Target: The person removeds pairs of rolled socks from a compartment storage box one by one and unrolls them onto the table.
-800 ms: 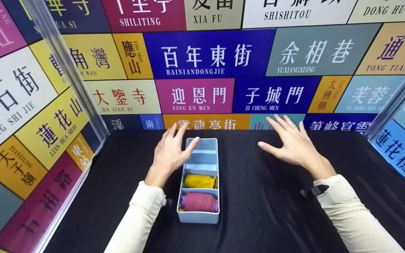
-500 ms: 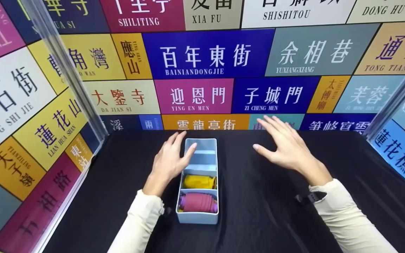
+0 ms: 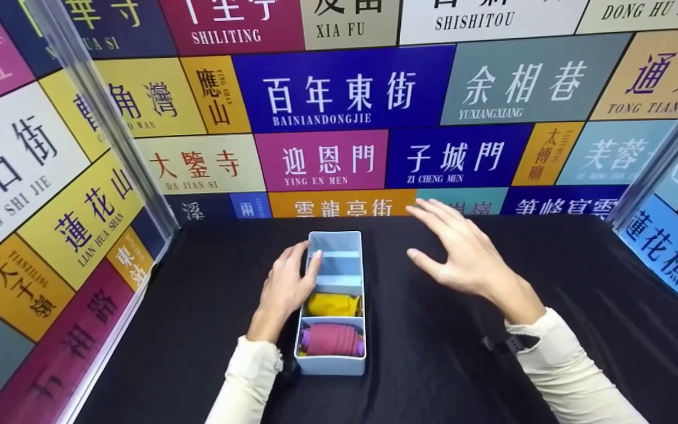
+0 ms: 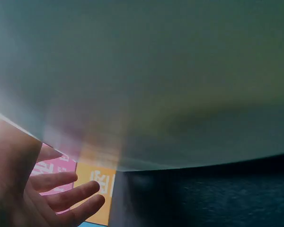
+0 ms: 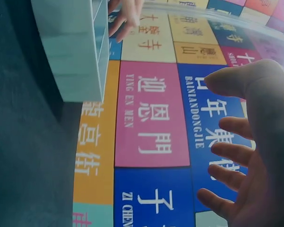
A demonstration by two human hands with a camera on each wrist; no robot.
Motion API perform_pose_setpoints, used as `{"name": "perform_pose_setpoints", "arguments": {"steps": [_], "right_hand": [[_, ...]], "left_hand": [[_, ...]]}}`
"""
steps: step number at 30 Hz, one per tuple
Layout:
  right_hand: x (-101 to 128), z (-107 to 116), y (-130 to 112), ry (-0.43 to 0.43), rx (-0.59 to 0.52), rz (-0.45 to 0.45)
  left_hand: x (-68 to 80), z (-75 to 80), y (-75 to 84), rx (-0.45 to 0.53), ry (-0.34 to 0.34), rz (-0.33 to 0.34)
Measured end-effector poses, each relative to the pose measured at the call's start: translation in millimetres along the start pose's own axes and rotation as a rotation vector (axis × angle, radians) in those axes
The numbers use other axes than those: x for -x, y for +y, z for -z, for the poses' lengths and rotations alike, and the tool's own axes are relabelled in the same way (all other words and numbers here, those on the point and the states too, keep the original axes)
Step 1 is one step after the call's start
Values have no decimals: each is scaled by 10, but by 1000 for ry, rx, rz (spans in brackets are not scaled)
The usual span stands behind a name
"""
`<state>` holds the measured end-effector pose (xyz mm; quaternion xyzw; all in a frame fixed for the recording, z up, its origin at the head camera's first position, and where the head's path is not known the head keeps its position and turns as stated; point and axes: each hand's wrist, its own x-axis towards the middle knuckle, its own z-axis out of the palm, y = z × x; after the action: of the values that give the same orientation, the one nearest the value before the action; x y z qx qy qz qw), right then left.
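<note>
A pale blue, narrow divided box [image 3: 331, 366] stands lengthwise on the black cloth. Its near compartment holds a dark pink rolled cloth [image 3: 332, 340] with purple at the ends. A yellow rolled cloth [image 3: 333, 305] lies in the compartment behind it. The far compartments show only bare walls. My left hand [image 3: 283, 285] is at the box's left side, thumb over the rim; contact is unclear. In the left wrist view its fingers [image 4: 73, 201] look loosely extended beside the large, blurred box wall [image 4: 146, 71]. My right hand [image 3: 468, 253] hovers right of the box, fingers spread, holding nothing.
A black cloth [image 3: 421, 353] covers the table. Colourful sign-printed walls [image 3: 339, 88] rise behind and at both sides. Clear upright posts stand at the left corner [image 3: 127, 135] and the right corner [image 3: 662, 147].
My left hand has come down and nearer along the box's left side. The right hand has drifted left, towards the box. The box and the rolled cloths have stayed in place.
</note>
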<state>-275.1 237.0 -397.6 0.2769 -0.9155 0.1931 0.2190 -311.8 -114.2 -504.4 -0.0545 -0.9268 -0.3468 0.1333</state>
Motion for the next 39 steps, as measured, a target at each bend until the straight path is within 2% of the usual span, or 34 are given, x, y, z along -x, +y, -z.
{"name": "perform_pose_setpoints", "arguments": {"steps": [6, 13, 17, 22, 33, 39], "right_hand": [[30, -22, -119, -5, -7, 20], [63, -87, -238, -8, -33, 37], [76, -146, -307, 1, -51, 57], [118, -229, -386, -27, -77, 44], [203, -408, -556, -62, -102, 98], [187, -463, -684, -104, -141, 121]], "left_hand": [[19, -68, -72, 30, 7, -6], [15, -104, -123, 70, 57, -60], [14, -112, -145, 108, 52, -71], [33, -123, -158, 128, 43, -66], [108, -152, -126, 155, 38, -23], [82, -137, -113, 162, 36, -13]]}}
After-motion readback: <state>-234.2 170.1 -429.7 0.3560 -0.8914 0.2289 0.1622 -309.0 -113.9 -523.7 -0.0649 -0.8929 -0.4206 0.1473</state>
